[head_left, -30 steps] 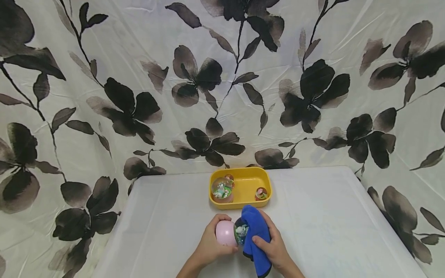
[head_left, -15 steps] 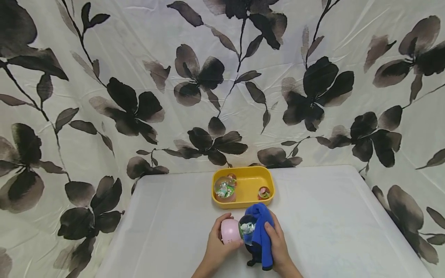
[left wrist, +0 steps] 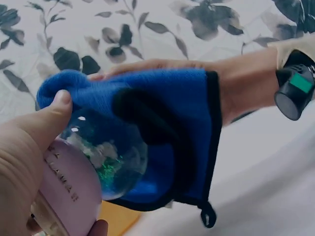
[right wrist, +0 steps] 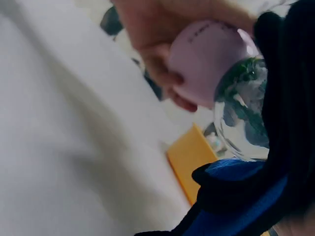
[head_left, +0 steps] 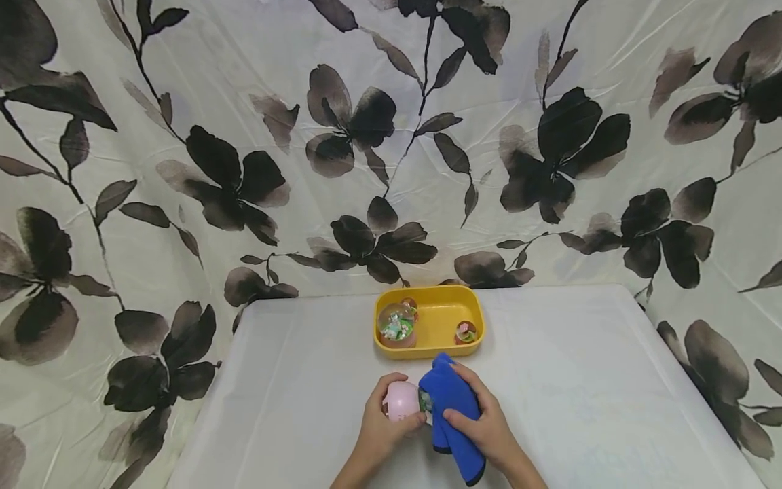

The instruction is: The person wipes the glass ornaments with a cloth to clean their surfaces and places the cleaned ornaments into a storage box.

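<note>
My left hand [head_left: 380, 424] grips the pink base of a snow globe [head_left: 402, 401], which lies on its side between my hands. Lettering shows on the base in the left wrist view, beside the clear dome [left wrist: 110, 152] with white and green figures inside. My right hand [head_left: 489, 428] holds a blue cloth [head_left: 455, 401] with black edging against the dome. In the head view the cloth hides most of the dome. Dark folds of the cloth cover the right part of the right wrist view, where the dome [right wrist: 243, 108] shows beside them.
A yellow tray [head_left: 436, 352] stands just beyond my hands on the white table [head_left: 293, 380]. It holds a larger snow globe [head_left: 397, 327] and a small one [head_left: 466, 332], with another small one behind the larger. A floral curtain [head_left: 281, 183] hangs behind the table.
The cloth has shifted over the dome, which showed more half a second ago and is now mostly covered in the head view. My left hand keeps its grip on the base.
</note>
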Motion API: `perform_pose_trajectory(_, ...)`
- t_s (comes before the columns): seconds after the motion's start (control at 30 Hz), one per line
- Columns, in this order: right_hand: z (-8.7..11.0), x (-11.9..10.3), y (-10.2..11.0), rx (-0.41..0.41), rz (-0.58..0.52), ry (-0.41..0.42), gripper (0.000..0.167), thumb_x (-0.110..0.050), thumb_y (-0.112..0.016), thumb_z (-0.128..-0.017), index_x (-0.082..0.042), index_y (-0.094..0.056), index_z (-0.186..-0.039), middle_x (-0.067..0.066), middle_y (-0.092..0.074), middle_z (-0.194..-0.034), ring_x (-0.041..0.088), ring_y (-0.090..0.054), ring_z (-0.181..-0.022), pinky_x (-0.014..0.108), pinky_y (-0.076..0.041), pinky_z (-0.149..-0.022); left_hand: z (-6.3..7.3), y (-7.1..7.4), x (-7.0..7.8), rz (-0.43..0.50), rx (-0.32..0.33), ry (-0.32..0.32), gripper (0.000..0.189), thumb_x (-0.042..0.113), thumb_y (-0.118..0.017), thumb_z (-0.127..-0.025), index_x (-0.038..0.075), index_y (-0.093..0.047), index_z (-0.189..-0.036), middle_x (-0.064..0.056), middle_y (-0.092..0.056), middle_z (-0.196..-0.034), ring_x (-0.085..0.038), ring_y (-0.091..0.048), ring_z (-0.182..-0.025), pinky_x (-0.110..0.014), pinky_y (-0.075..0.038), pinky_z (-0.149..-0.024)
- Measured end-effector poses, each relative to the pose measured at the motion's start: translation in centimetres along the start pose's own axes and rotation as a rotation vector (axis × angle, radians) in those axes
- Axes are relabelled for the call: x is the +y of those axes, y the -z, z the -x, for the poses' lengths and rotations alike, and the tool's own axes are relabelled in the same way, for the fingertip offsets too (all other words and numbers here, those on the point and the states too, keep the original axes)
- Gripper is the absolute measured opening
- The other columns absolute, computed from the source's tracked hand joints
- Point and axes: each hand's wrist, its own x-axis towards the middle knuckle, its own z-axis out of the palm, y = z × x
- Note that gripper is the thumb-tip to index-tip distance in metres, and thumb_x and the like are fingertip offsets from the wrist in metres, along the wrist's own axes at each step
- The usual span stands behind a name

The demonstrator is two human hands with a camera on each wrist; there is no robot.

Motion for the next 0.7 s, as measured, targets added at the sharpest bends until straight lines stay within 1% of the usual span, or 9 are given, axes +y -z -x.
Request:
perform_pose_trajectory(0.07, -0.2, -0.1, 0.2, -0.032, 0.081, 0.020, 0.062, -0.016, -0.072, -0.086, -0.028, -0.047, -0.142, 0.009, -0.042, -0.146, 0.038, -0.050, -0.117, 0.054, -0.047, -0.087, -0.1, 0.2, 0.2, -0.020, -0.008, -0.022, 0.063, 0.016, -0.086, -0.071, 0.019, -0.053, -0.124, -0.014, -0.054, -0.119, -0.026, -0.058, -0.090, -0.033, -0.055, -0.064)
perform_pose_trajectory(0.13, -0.4, -0.3, 0.2, -0.051, 0.134, 0.046, 0.063, -0.018, -0.073, -0.085, -0.030, -0.047, -0.142, 0.008, -0.040, -0.148, 0.039, -0.048, -0.119, 0.055, -0.046, -0.087, -0.2, 0.4, 0.3, -0.063, -0.018, -0.073, 0.065, 0.020, -0.089, -0.069, 0.022, -0.053, -0.123, -0.012, -0.054, -0.122, -0.025, -0.057, -0.094, -0.034, -0.054, -0.068)
perform_pose_trajectory(0.23, -0.6, -0.6, 0.1, -0.062, 0.173, 0.064, 0.061, -0.021, -0.074, -0.084, -0.031, -0.050, -0.140, 0.007, -0.041, -0.146, 0.037, -0.048, -0.119, 0.054, -0.046, -0.088, -0.3, 0.7, 0.6, -0.161, -0.022, -0.192, 0.068, 0.031, -0.091, -0.065, 0.026, -0.054, -0.121, -0.005, -0.054, -0.123, -0.023, -0.054, -0.102, -0.038, -0.051, -0.078)
perform_pose_trajectory(0.3, -0.7, -0.8, -0.1, -0.061, 0.171, 0.049, 0.060, -0.022, -0.075, -0.083, -0.030, -0.051, -0.138, 0.006, -0.044, -0.144, 0.035, -0.049, -0.119, 0.052, -0.045, -0.088, -0.4, 0.9, 0.7, -0.209, -0.034, -0.280, 0.068, 0.035, -0.091, -0.064, 0.026, -0.055, -0.120, 0.000, -0.054, -0.121, -0.021, -0.052, -0.106, -0.040, -0.049, -0.083)
perform_pose_trajectory(0.33, -0.7, -0.9, -0.2, -0.062, 0.164, 0.029, 0.060, -0.023, -0.075, -0.083, -0.030, -0.052, -0.138, 0.006, -0.045, -0.143, 0.034, -0.049, -0.118, 0.051, -0.045, -0.087, -0.5, 1.0, 0.8, -0.226, -0.042, -0.318, 0.068, 0.037, -0.091, -0.063, 0.026, -0.055, -0.120, 0.002, -0.053, -0.119, -0.019, -0.052, -0.107, -0.041, -0.048, -0.085)
perform_pose_trajectory(0.4, -0.7, -1.1, -0.4, -0.067, 0.134, -0.026, 0.058, -0.024, -0.074, -0.084, -0.027, -0.052, -0.138, 0.008, -0.047, -0.141, 0.034, -0.049, -0.117, 0.049, -0.046, -0.087, -0.5, 1.1, 0.8, -0.249, -0.064, -0.385, 0.066, 0.037, -0.091, -0.064, 0.025, -0.056, -0.119, 0.003, -0.052, -0.117, -0.020, -0.052, -0.106, -0.040, -0.050, -0.083)
perform_pose_trajectory(0.47, -0.7, -1.3, -0.4, -0.079, 0.076, -0.097, 0.058, -0.025, -0.072, -0.086, -0.022, -0.051, -0.139, 0.011, -0.048, -0.139, 0.034, -0.050, -0.115, 0.047, -0.046, -0.086, -0.6, 1.1, 0.9, -0.255, -0.084, -0.432, 0.064, 0.036, -0.091, -0.065, 0.024, -0.056, -0.117, 0.003, -0.052, -0.116, -0.019, -0.052, -0.104, -0.037, -0.051, -0.082)
perform_pose_trajectory(0.57, -0.9, -1.5, -0.2, -0.130, -0.013, -0.192, 0.058, -0.027, -0.069, -0.089, -0.014, -0.048, -0.141, 0.016, -0.049, -0.136, 0.033, -0.051, -0.115, 0.046, -0.047, -0.087, -0.7, 1.1, 0.8, -0.250, -0.107, -0.486, 0.061, 0.034, -0.091, -0.066, 0.022, -0.058, -0.116, 0.001, -0.052, -0.114, -0.020, -0.052, -0.103, -0.035, -0.051, -0.081)
perform_pose_trajectory(0.7, -1.3, -1.3, 0.5, -0.223, -0.126, -0.274, 0.058, -0.029, -0.063, -0.094, -0.008, -0.043, -0.144, 0.018, -0.047, -0.138, 0.032, -0.050, -0.117, 0.044, -0.046, -0.092, -0.8, 1.0, 0.5, -0.211, -0.121, -0.528, 0.058, 0.030, -0.090, -0.068, 0.020, -0.058, -0.115, -0.001, -0.053, -0.112, -0.021, -0.052, -0.102, -0.035, -0.050, -0.079)
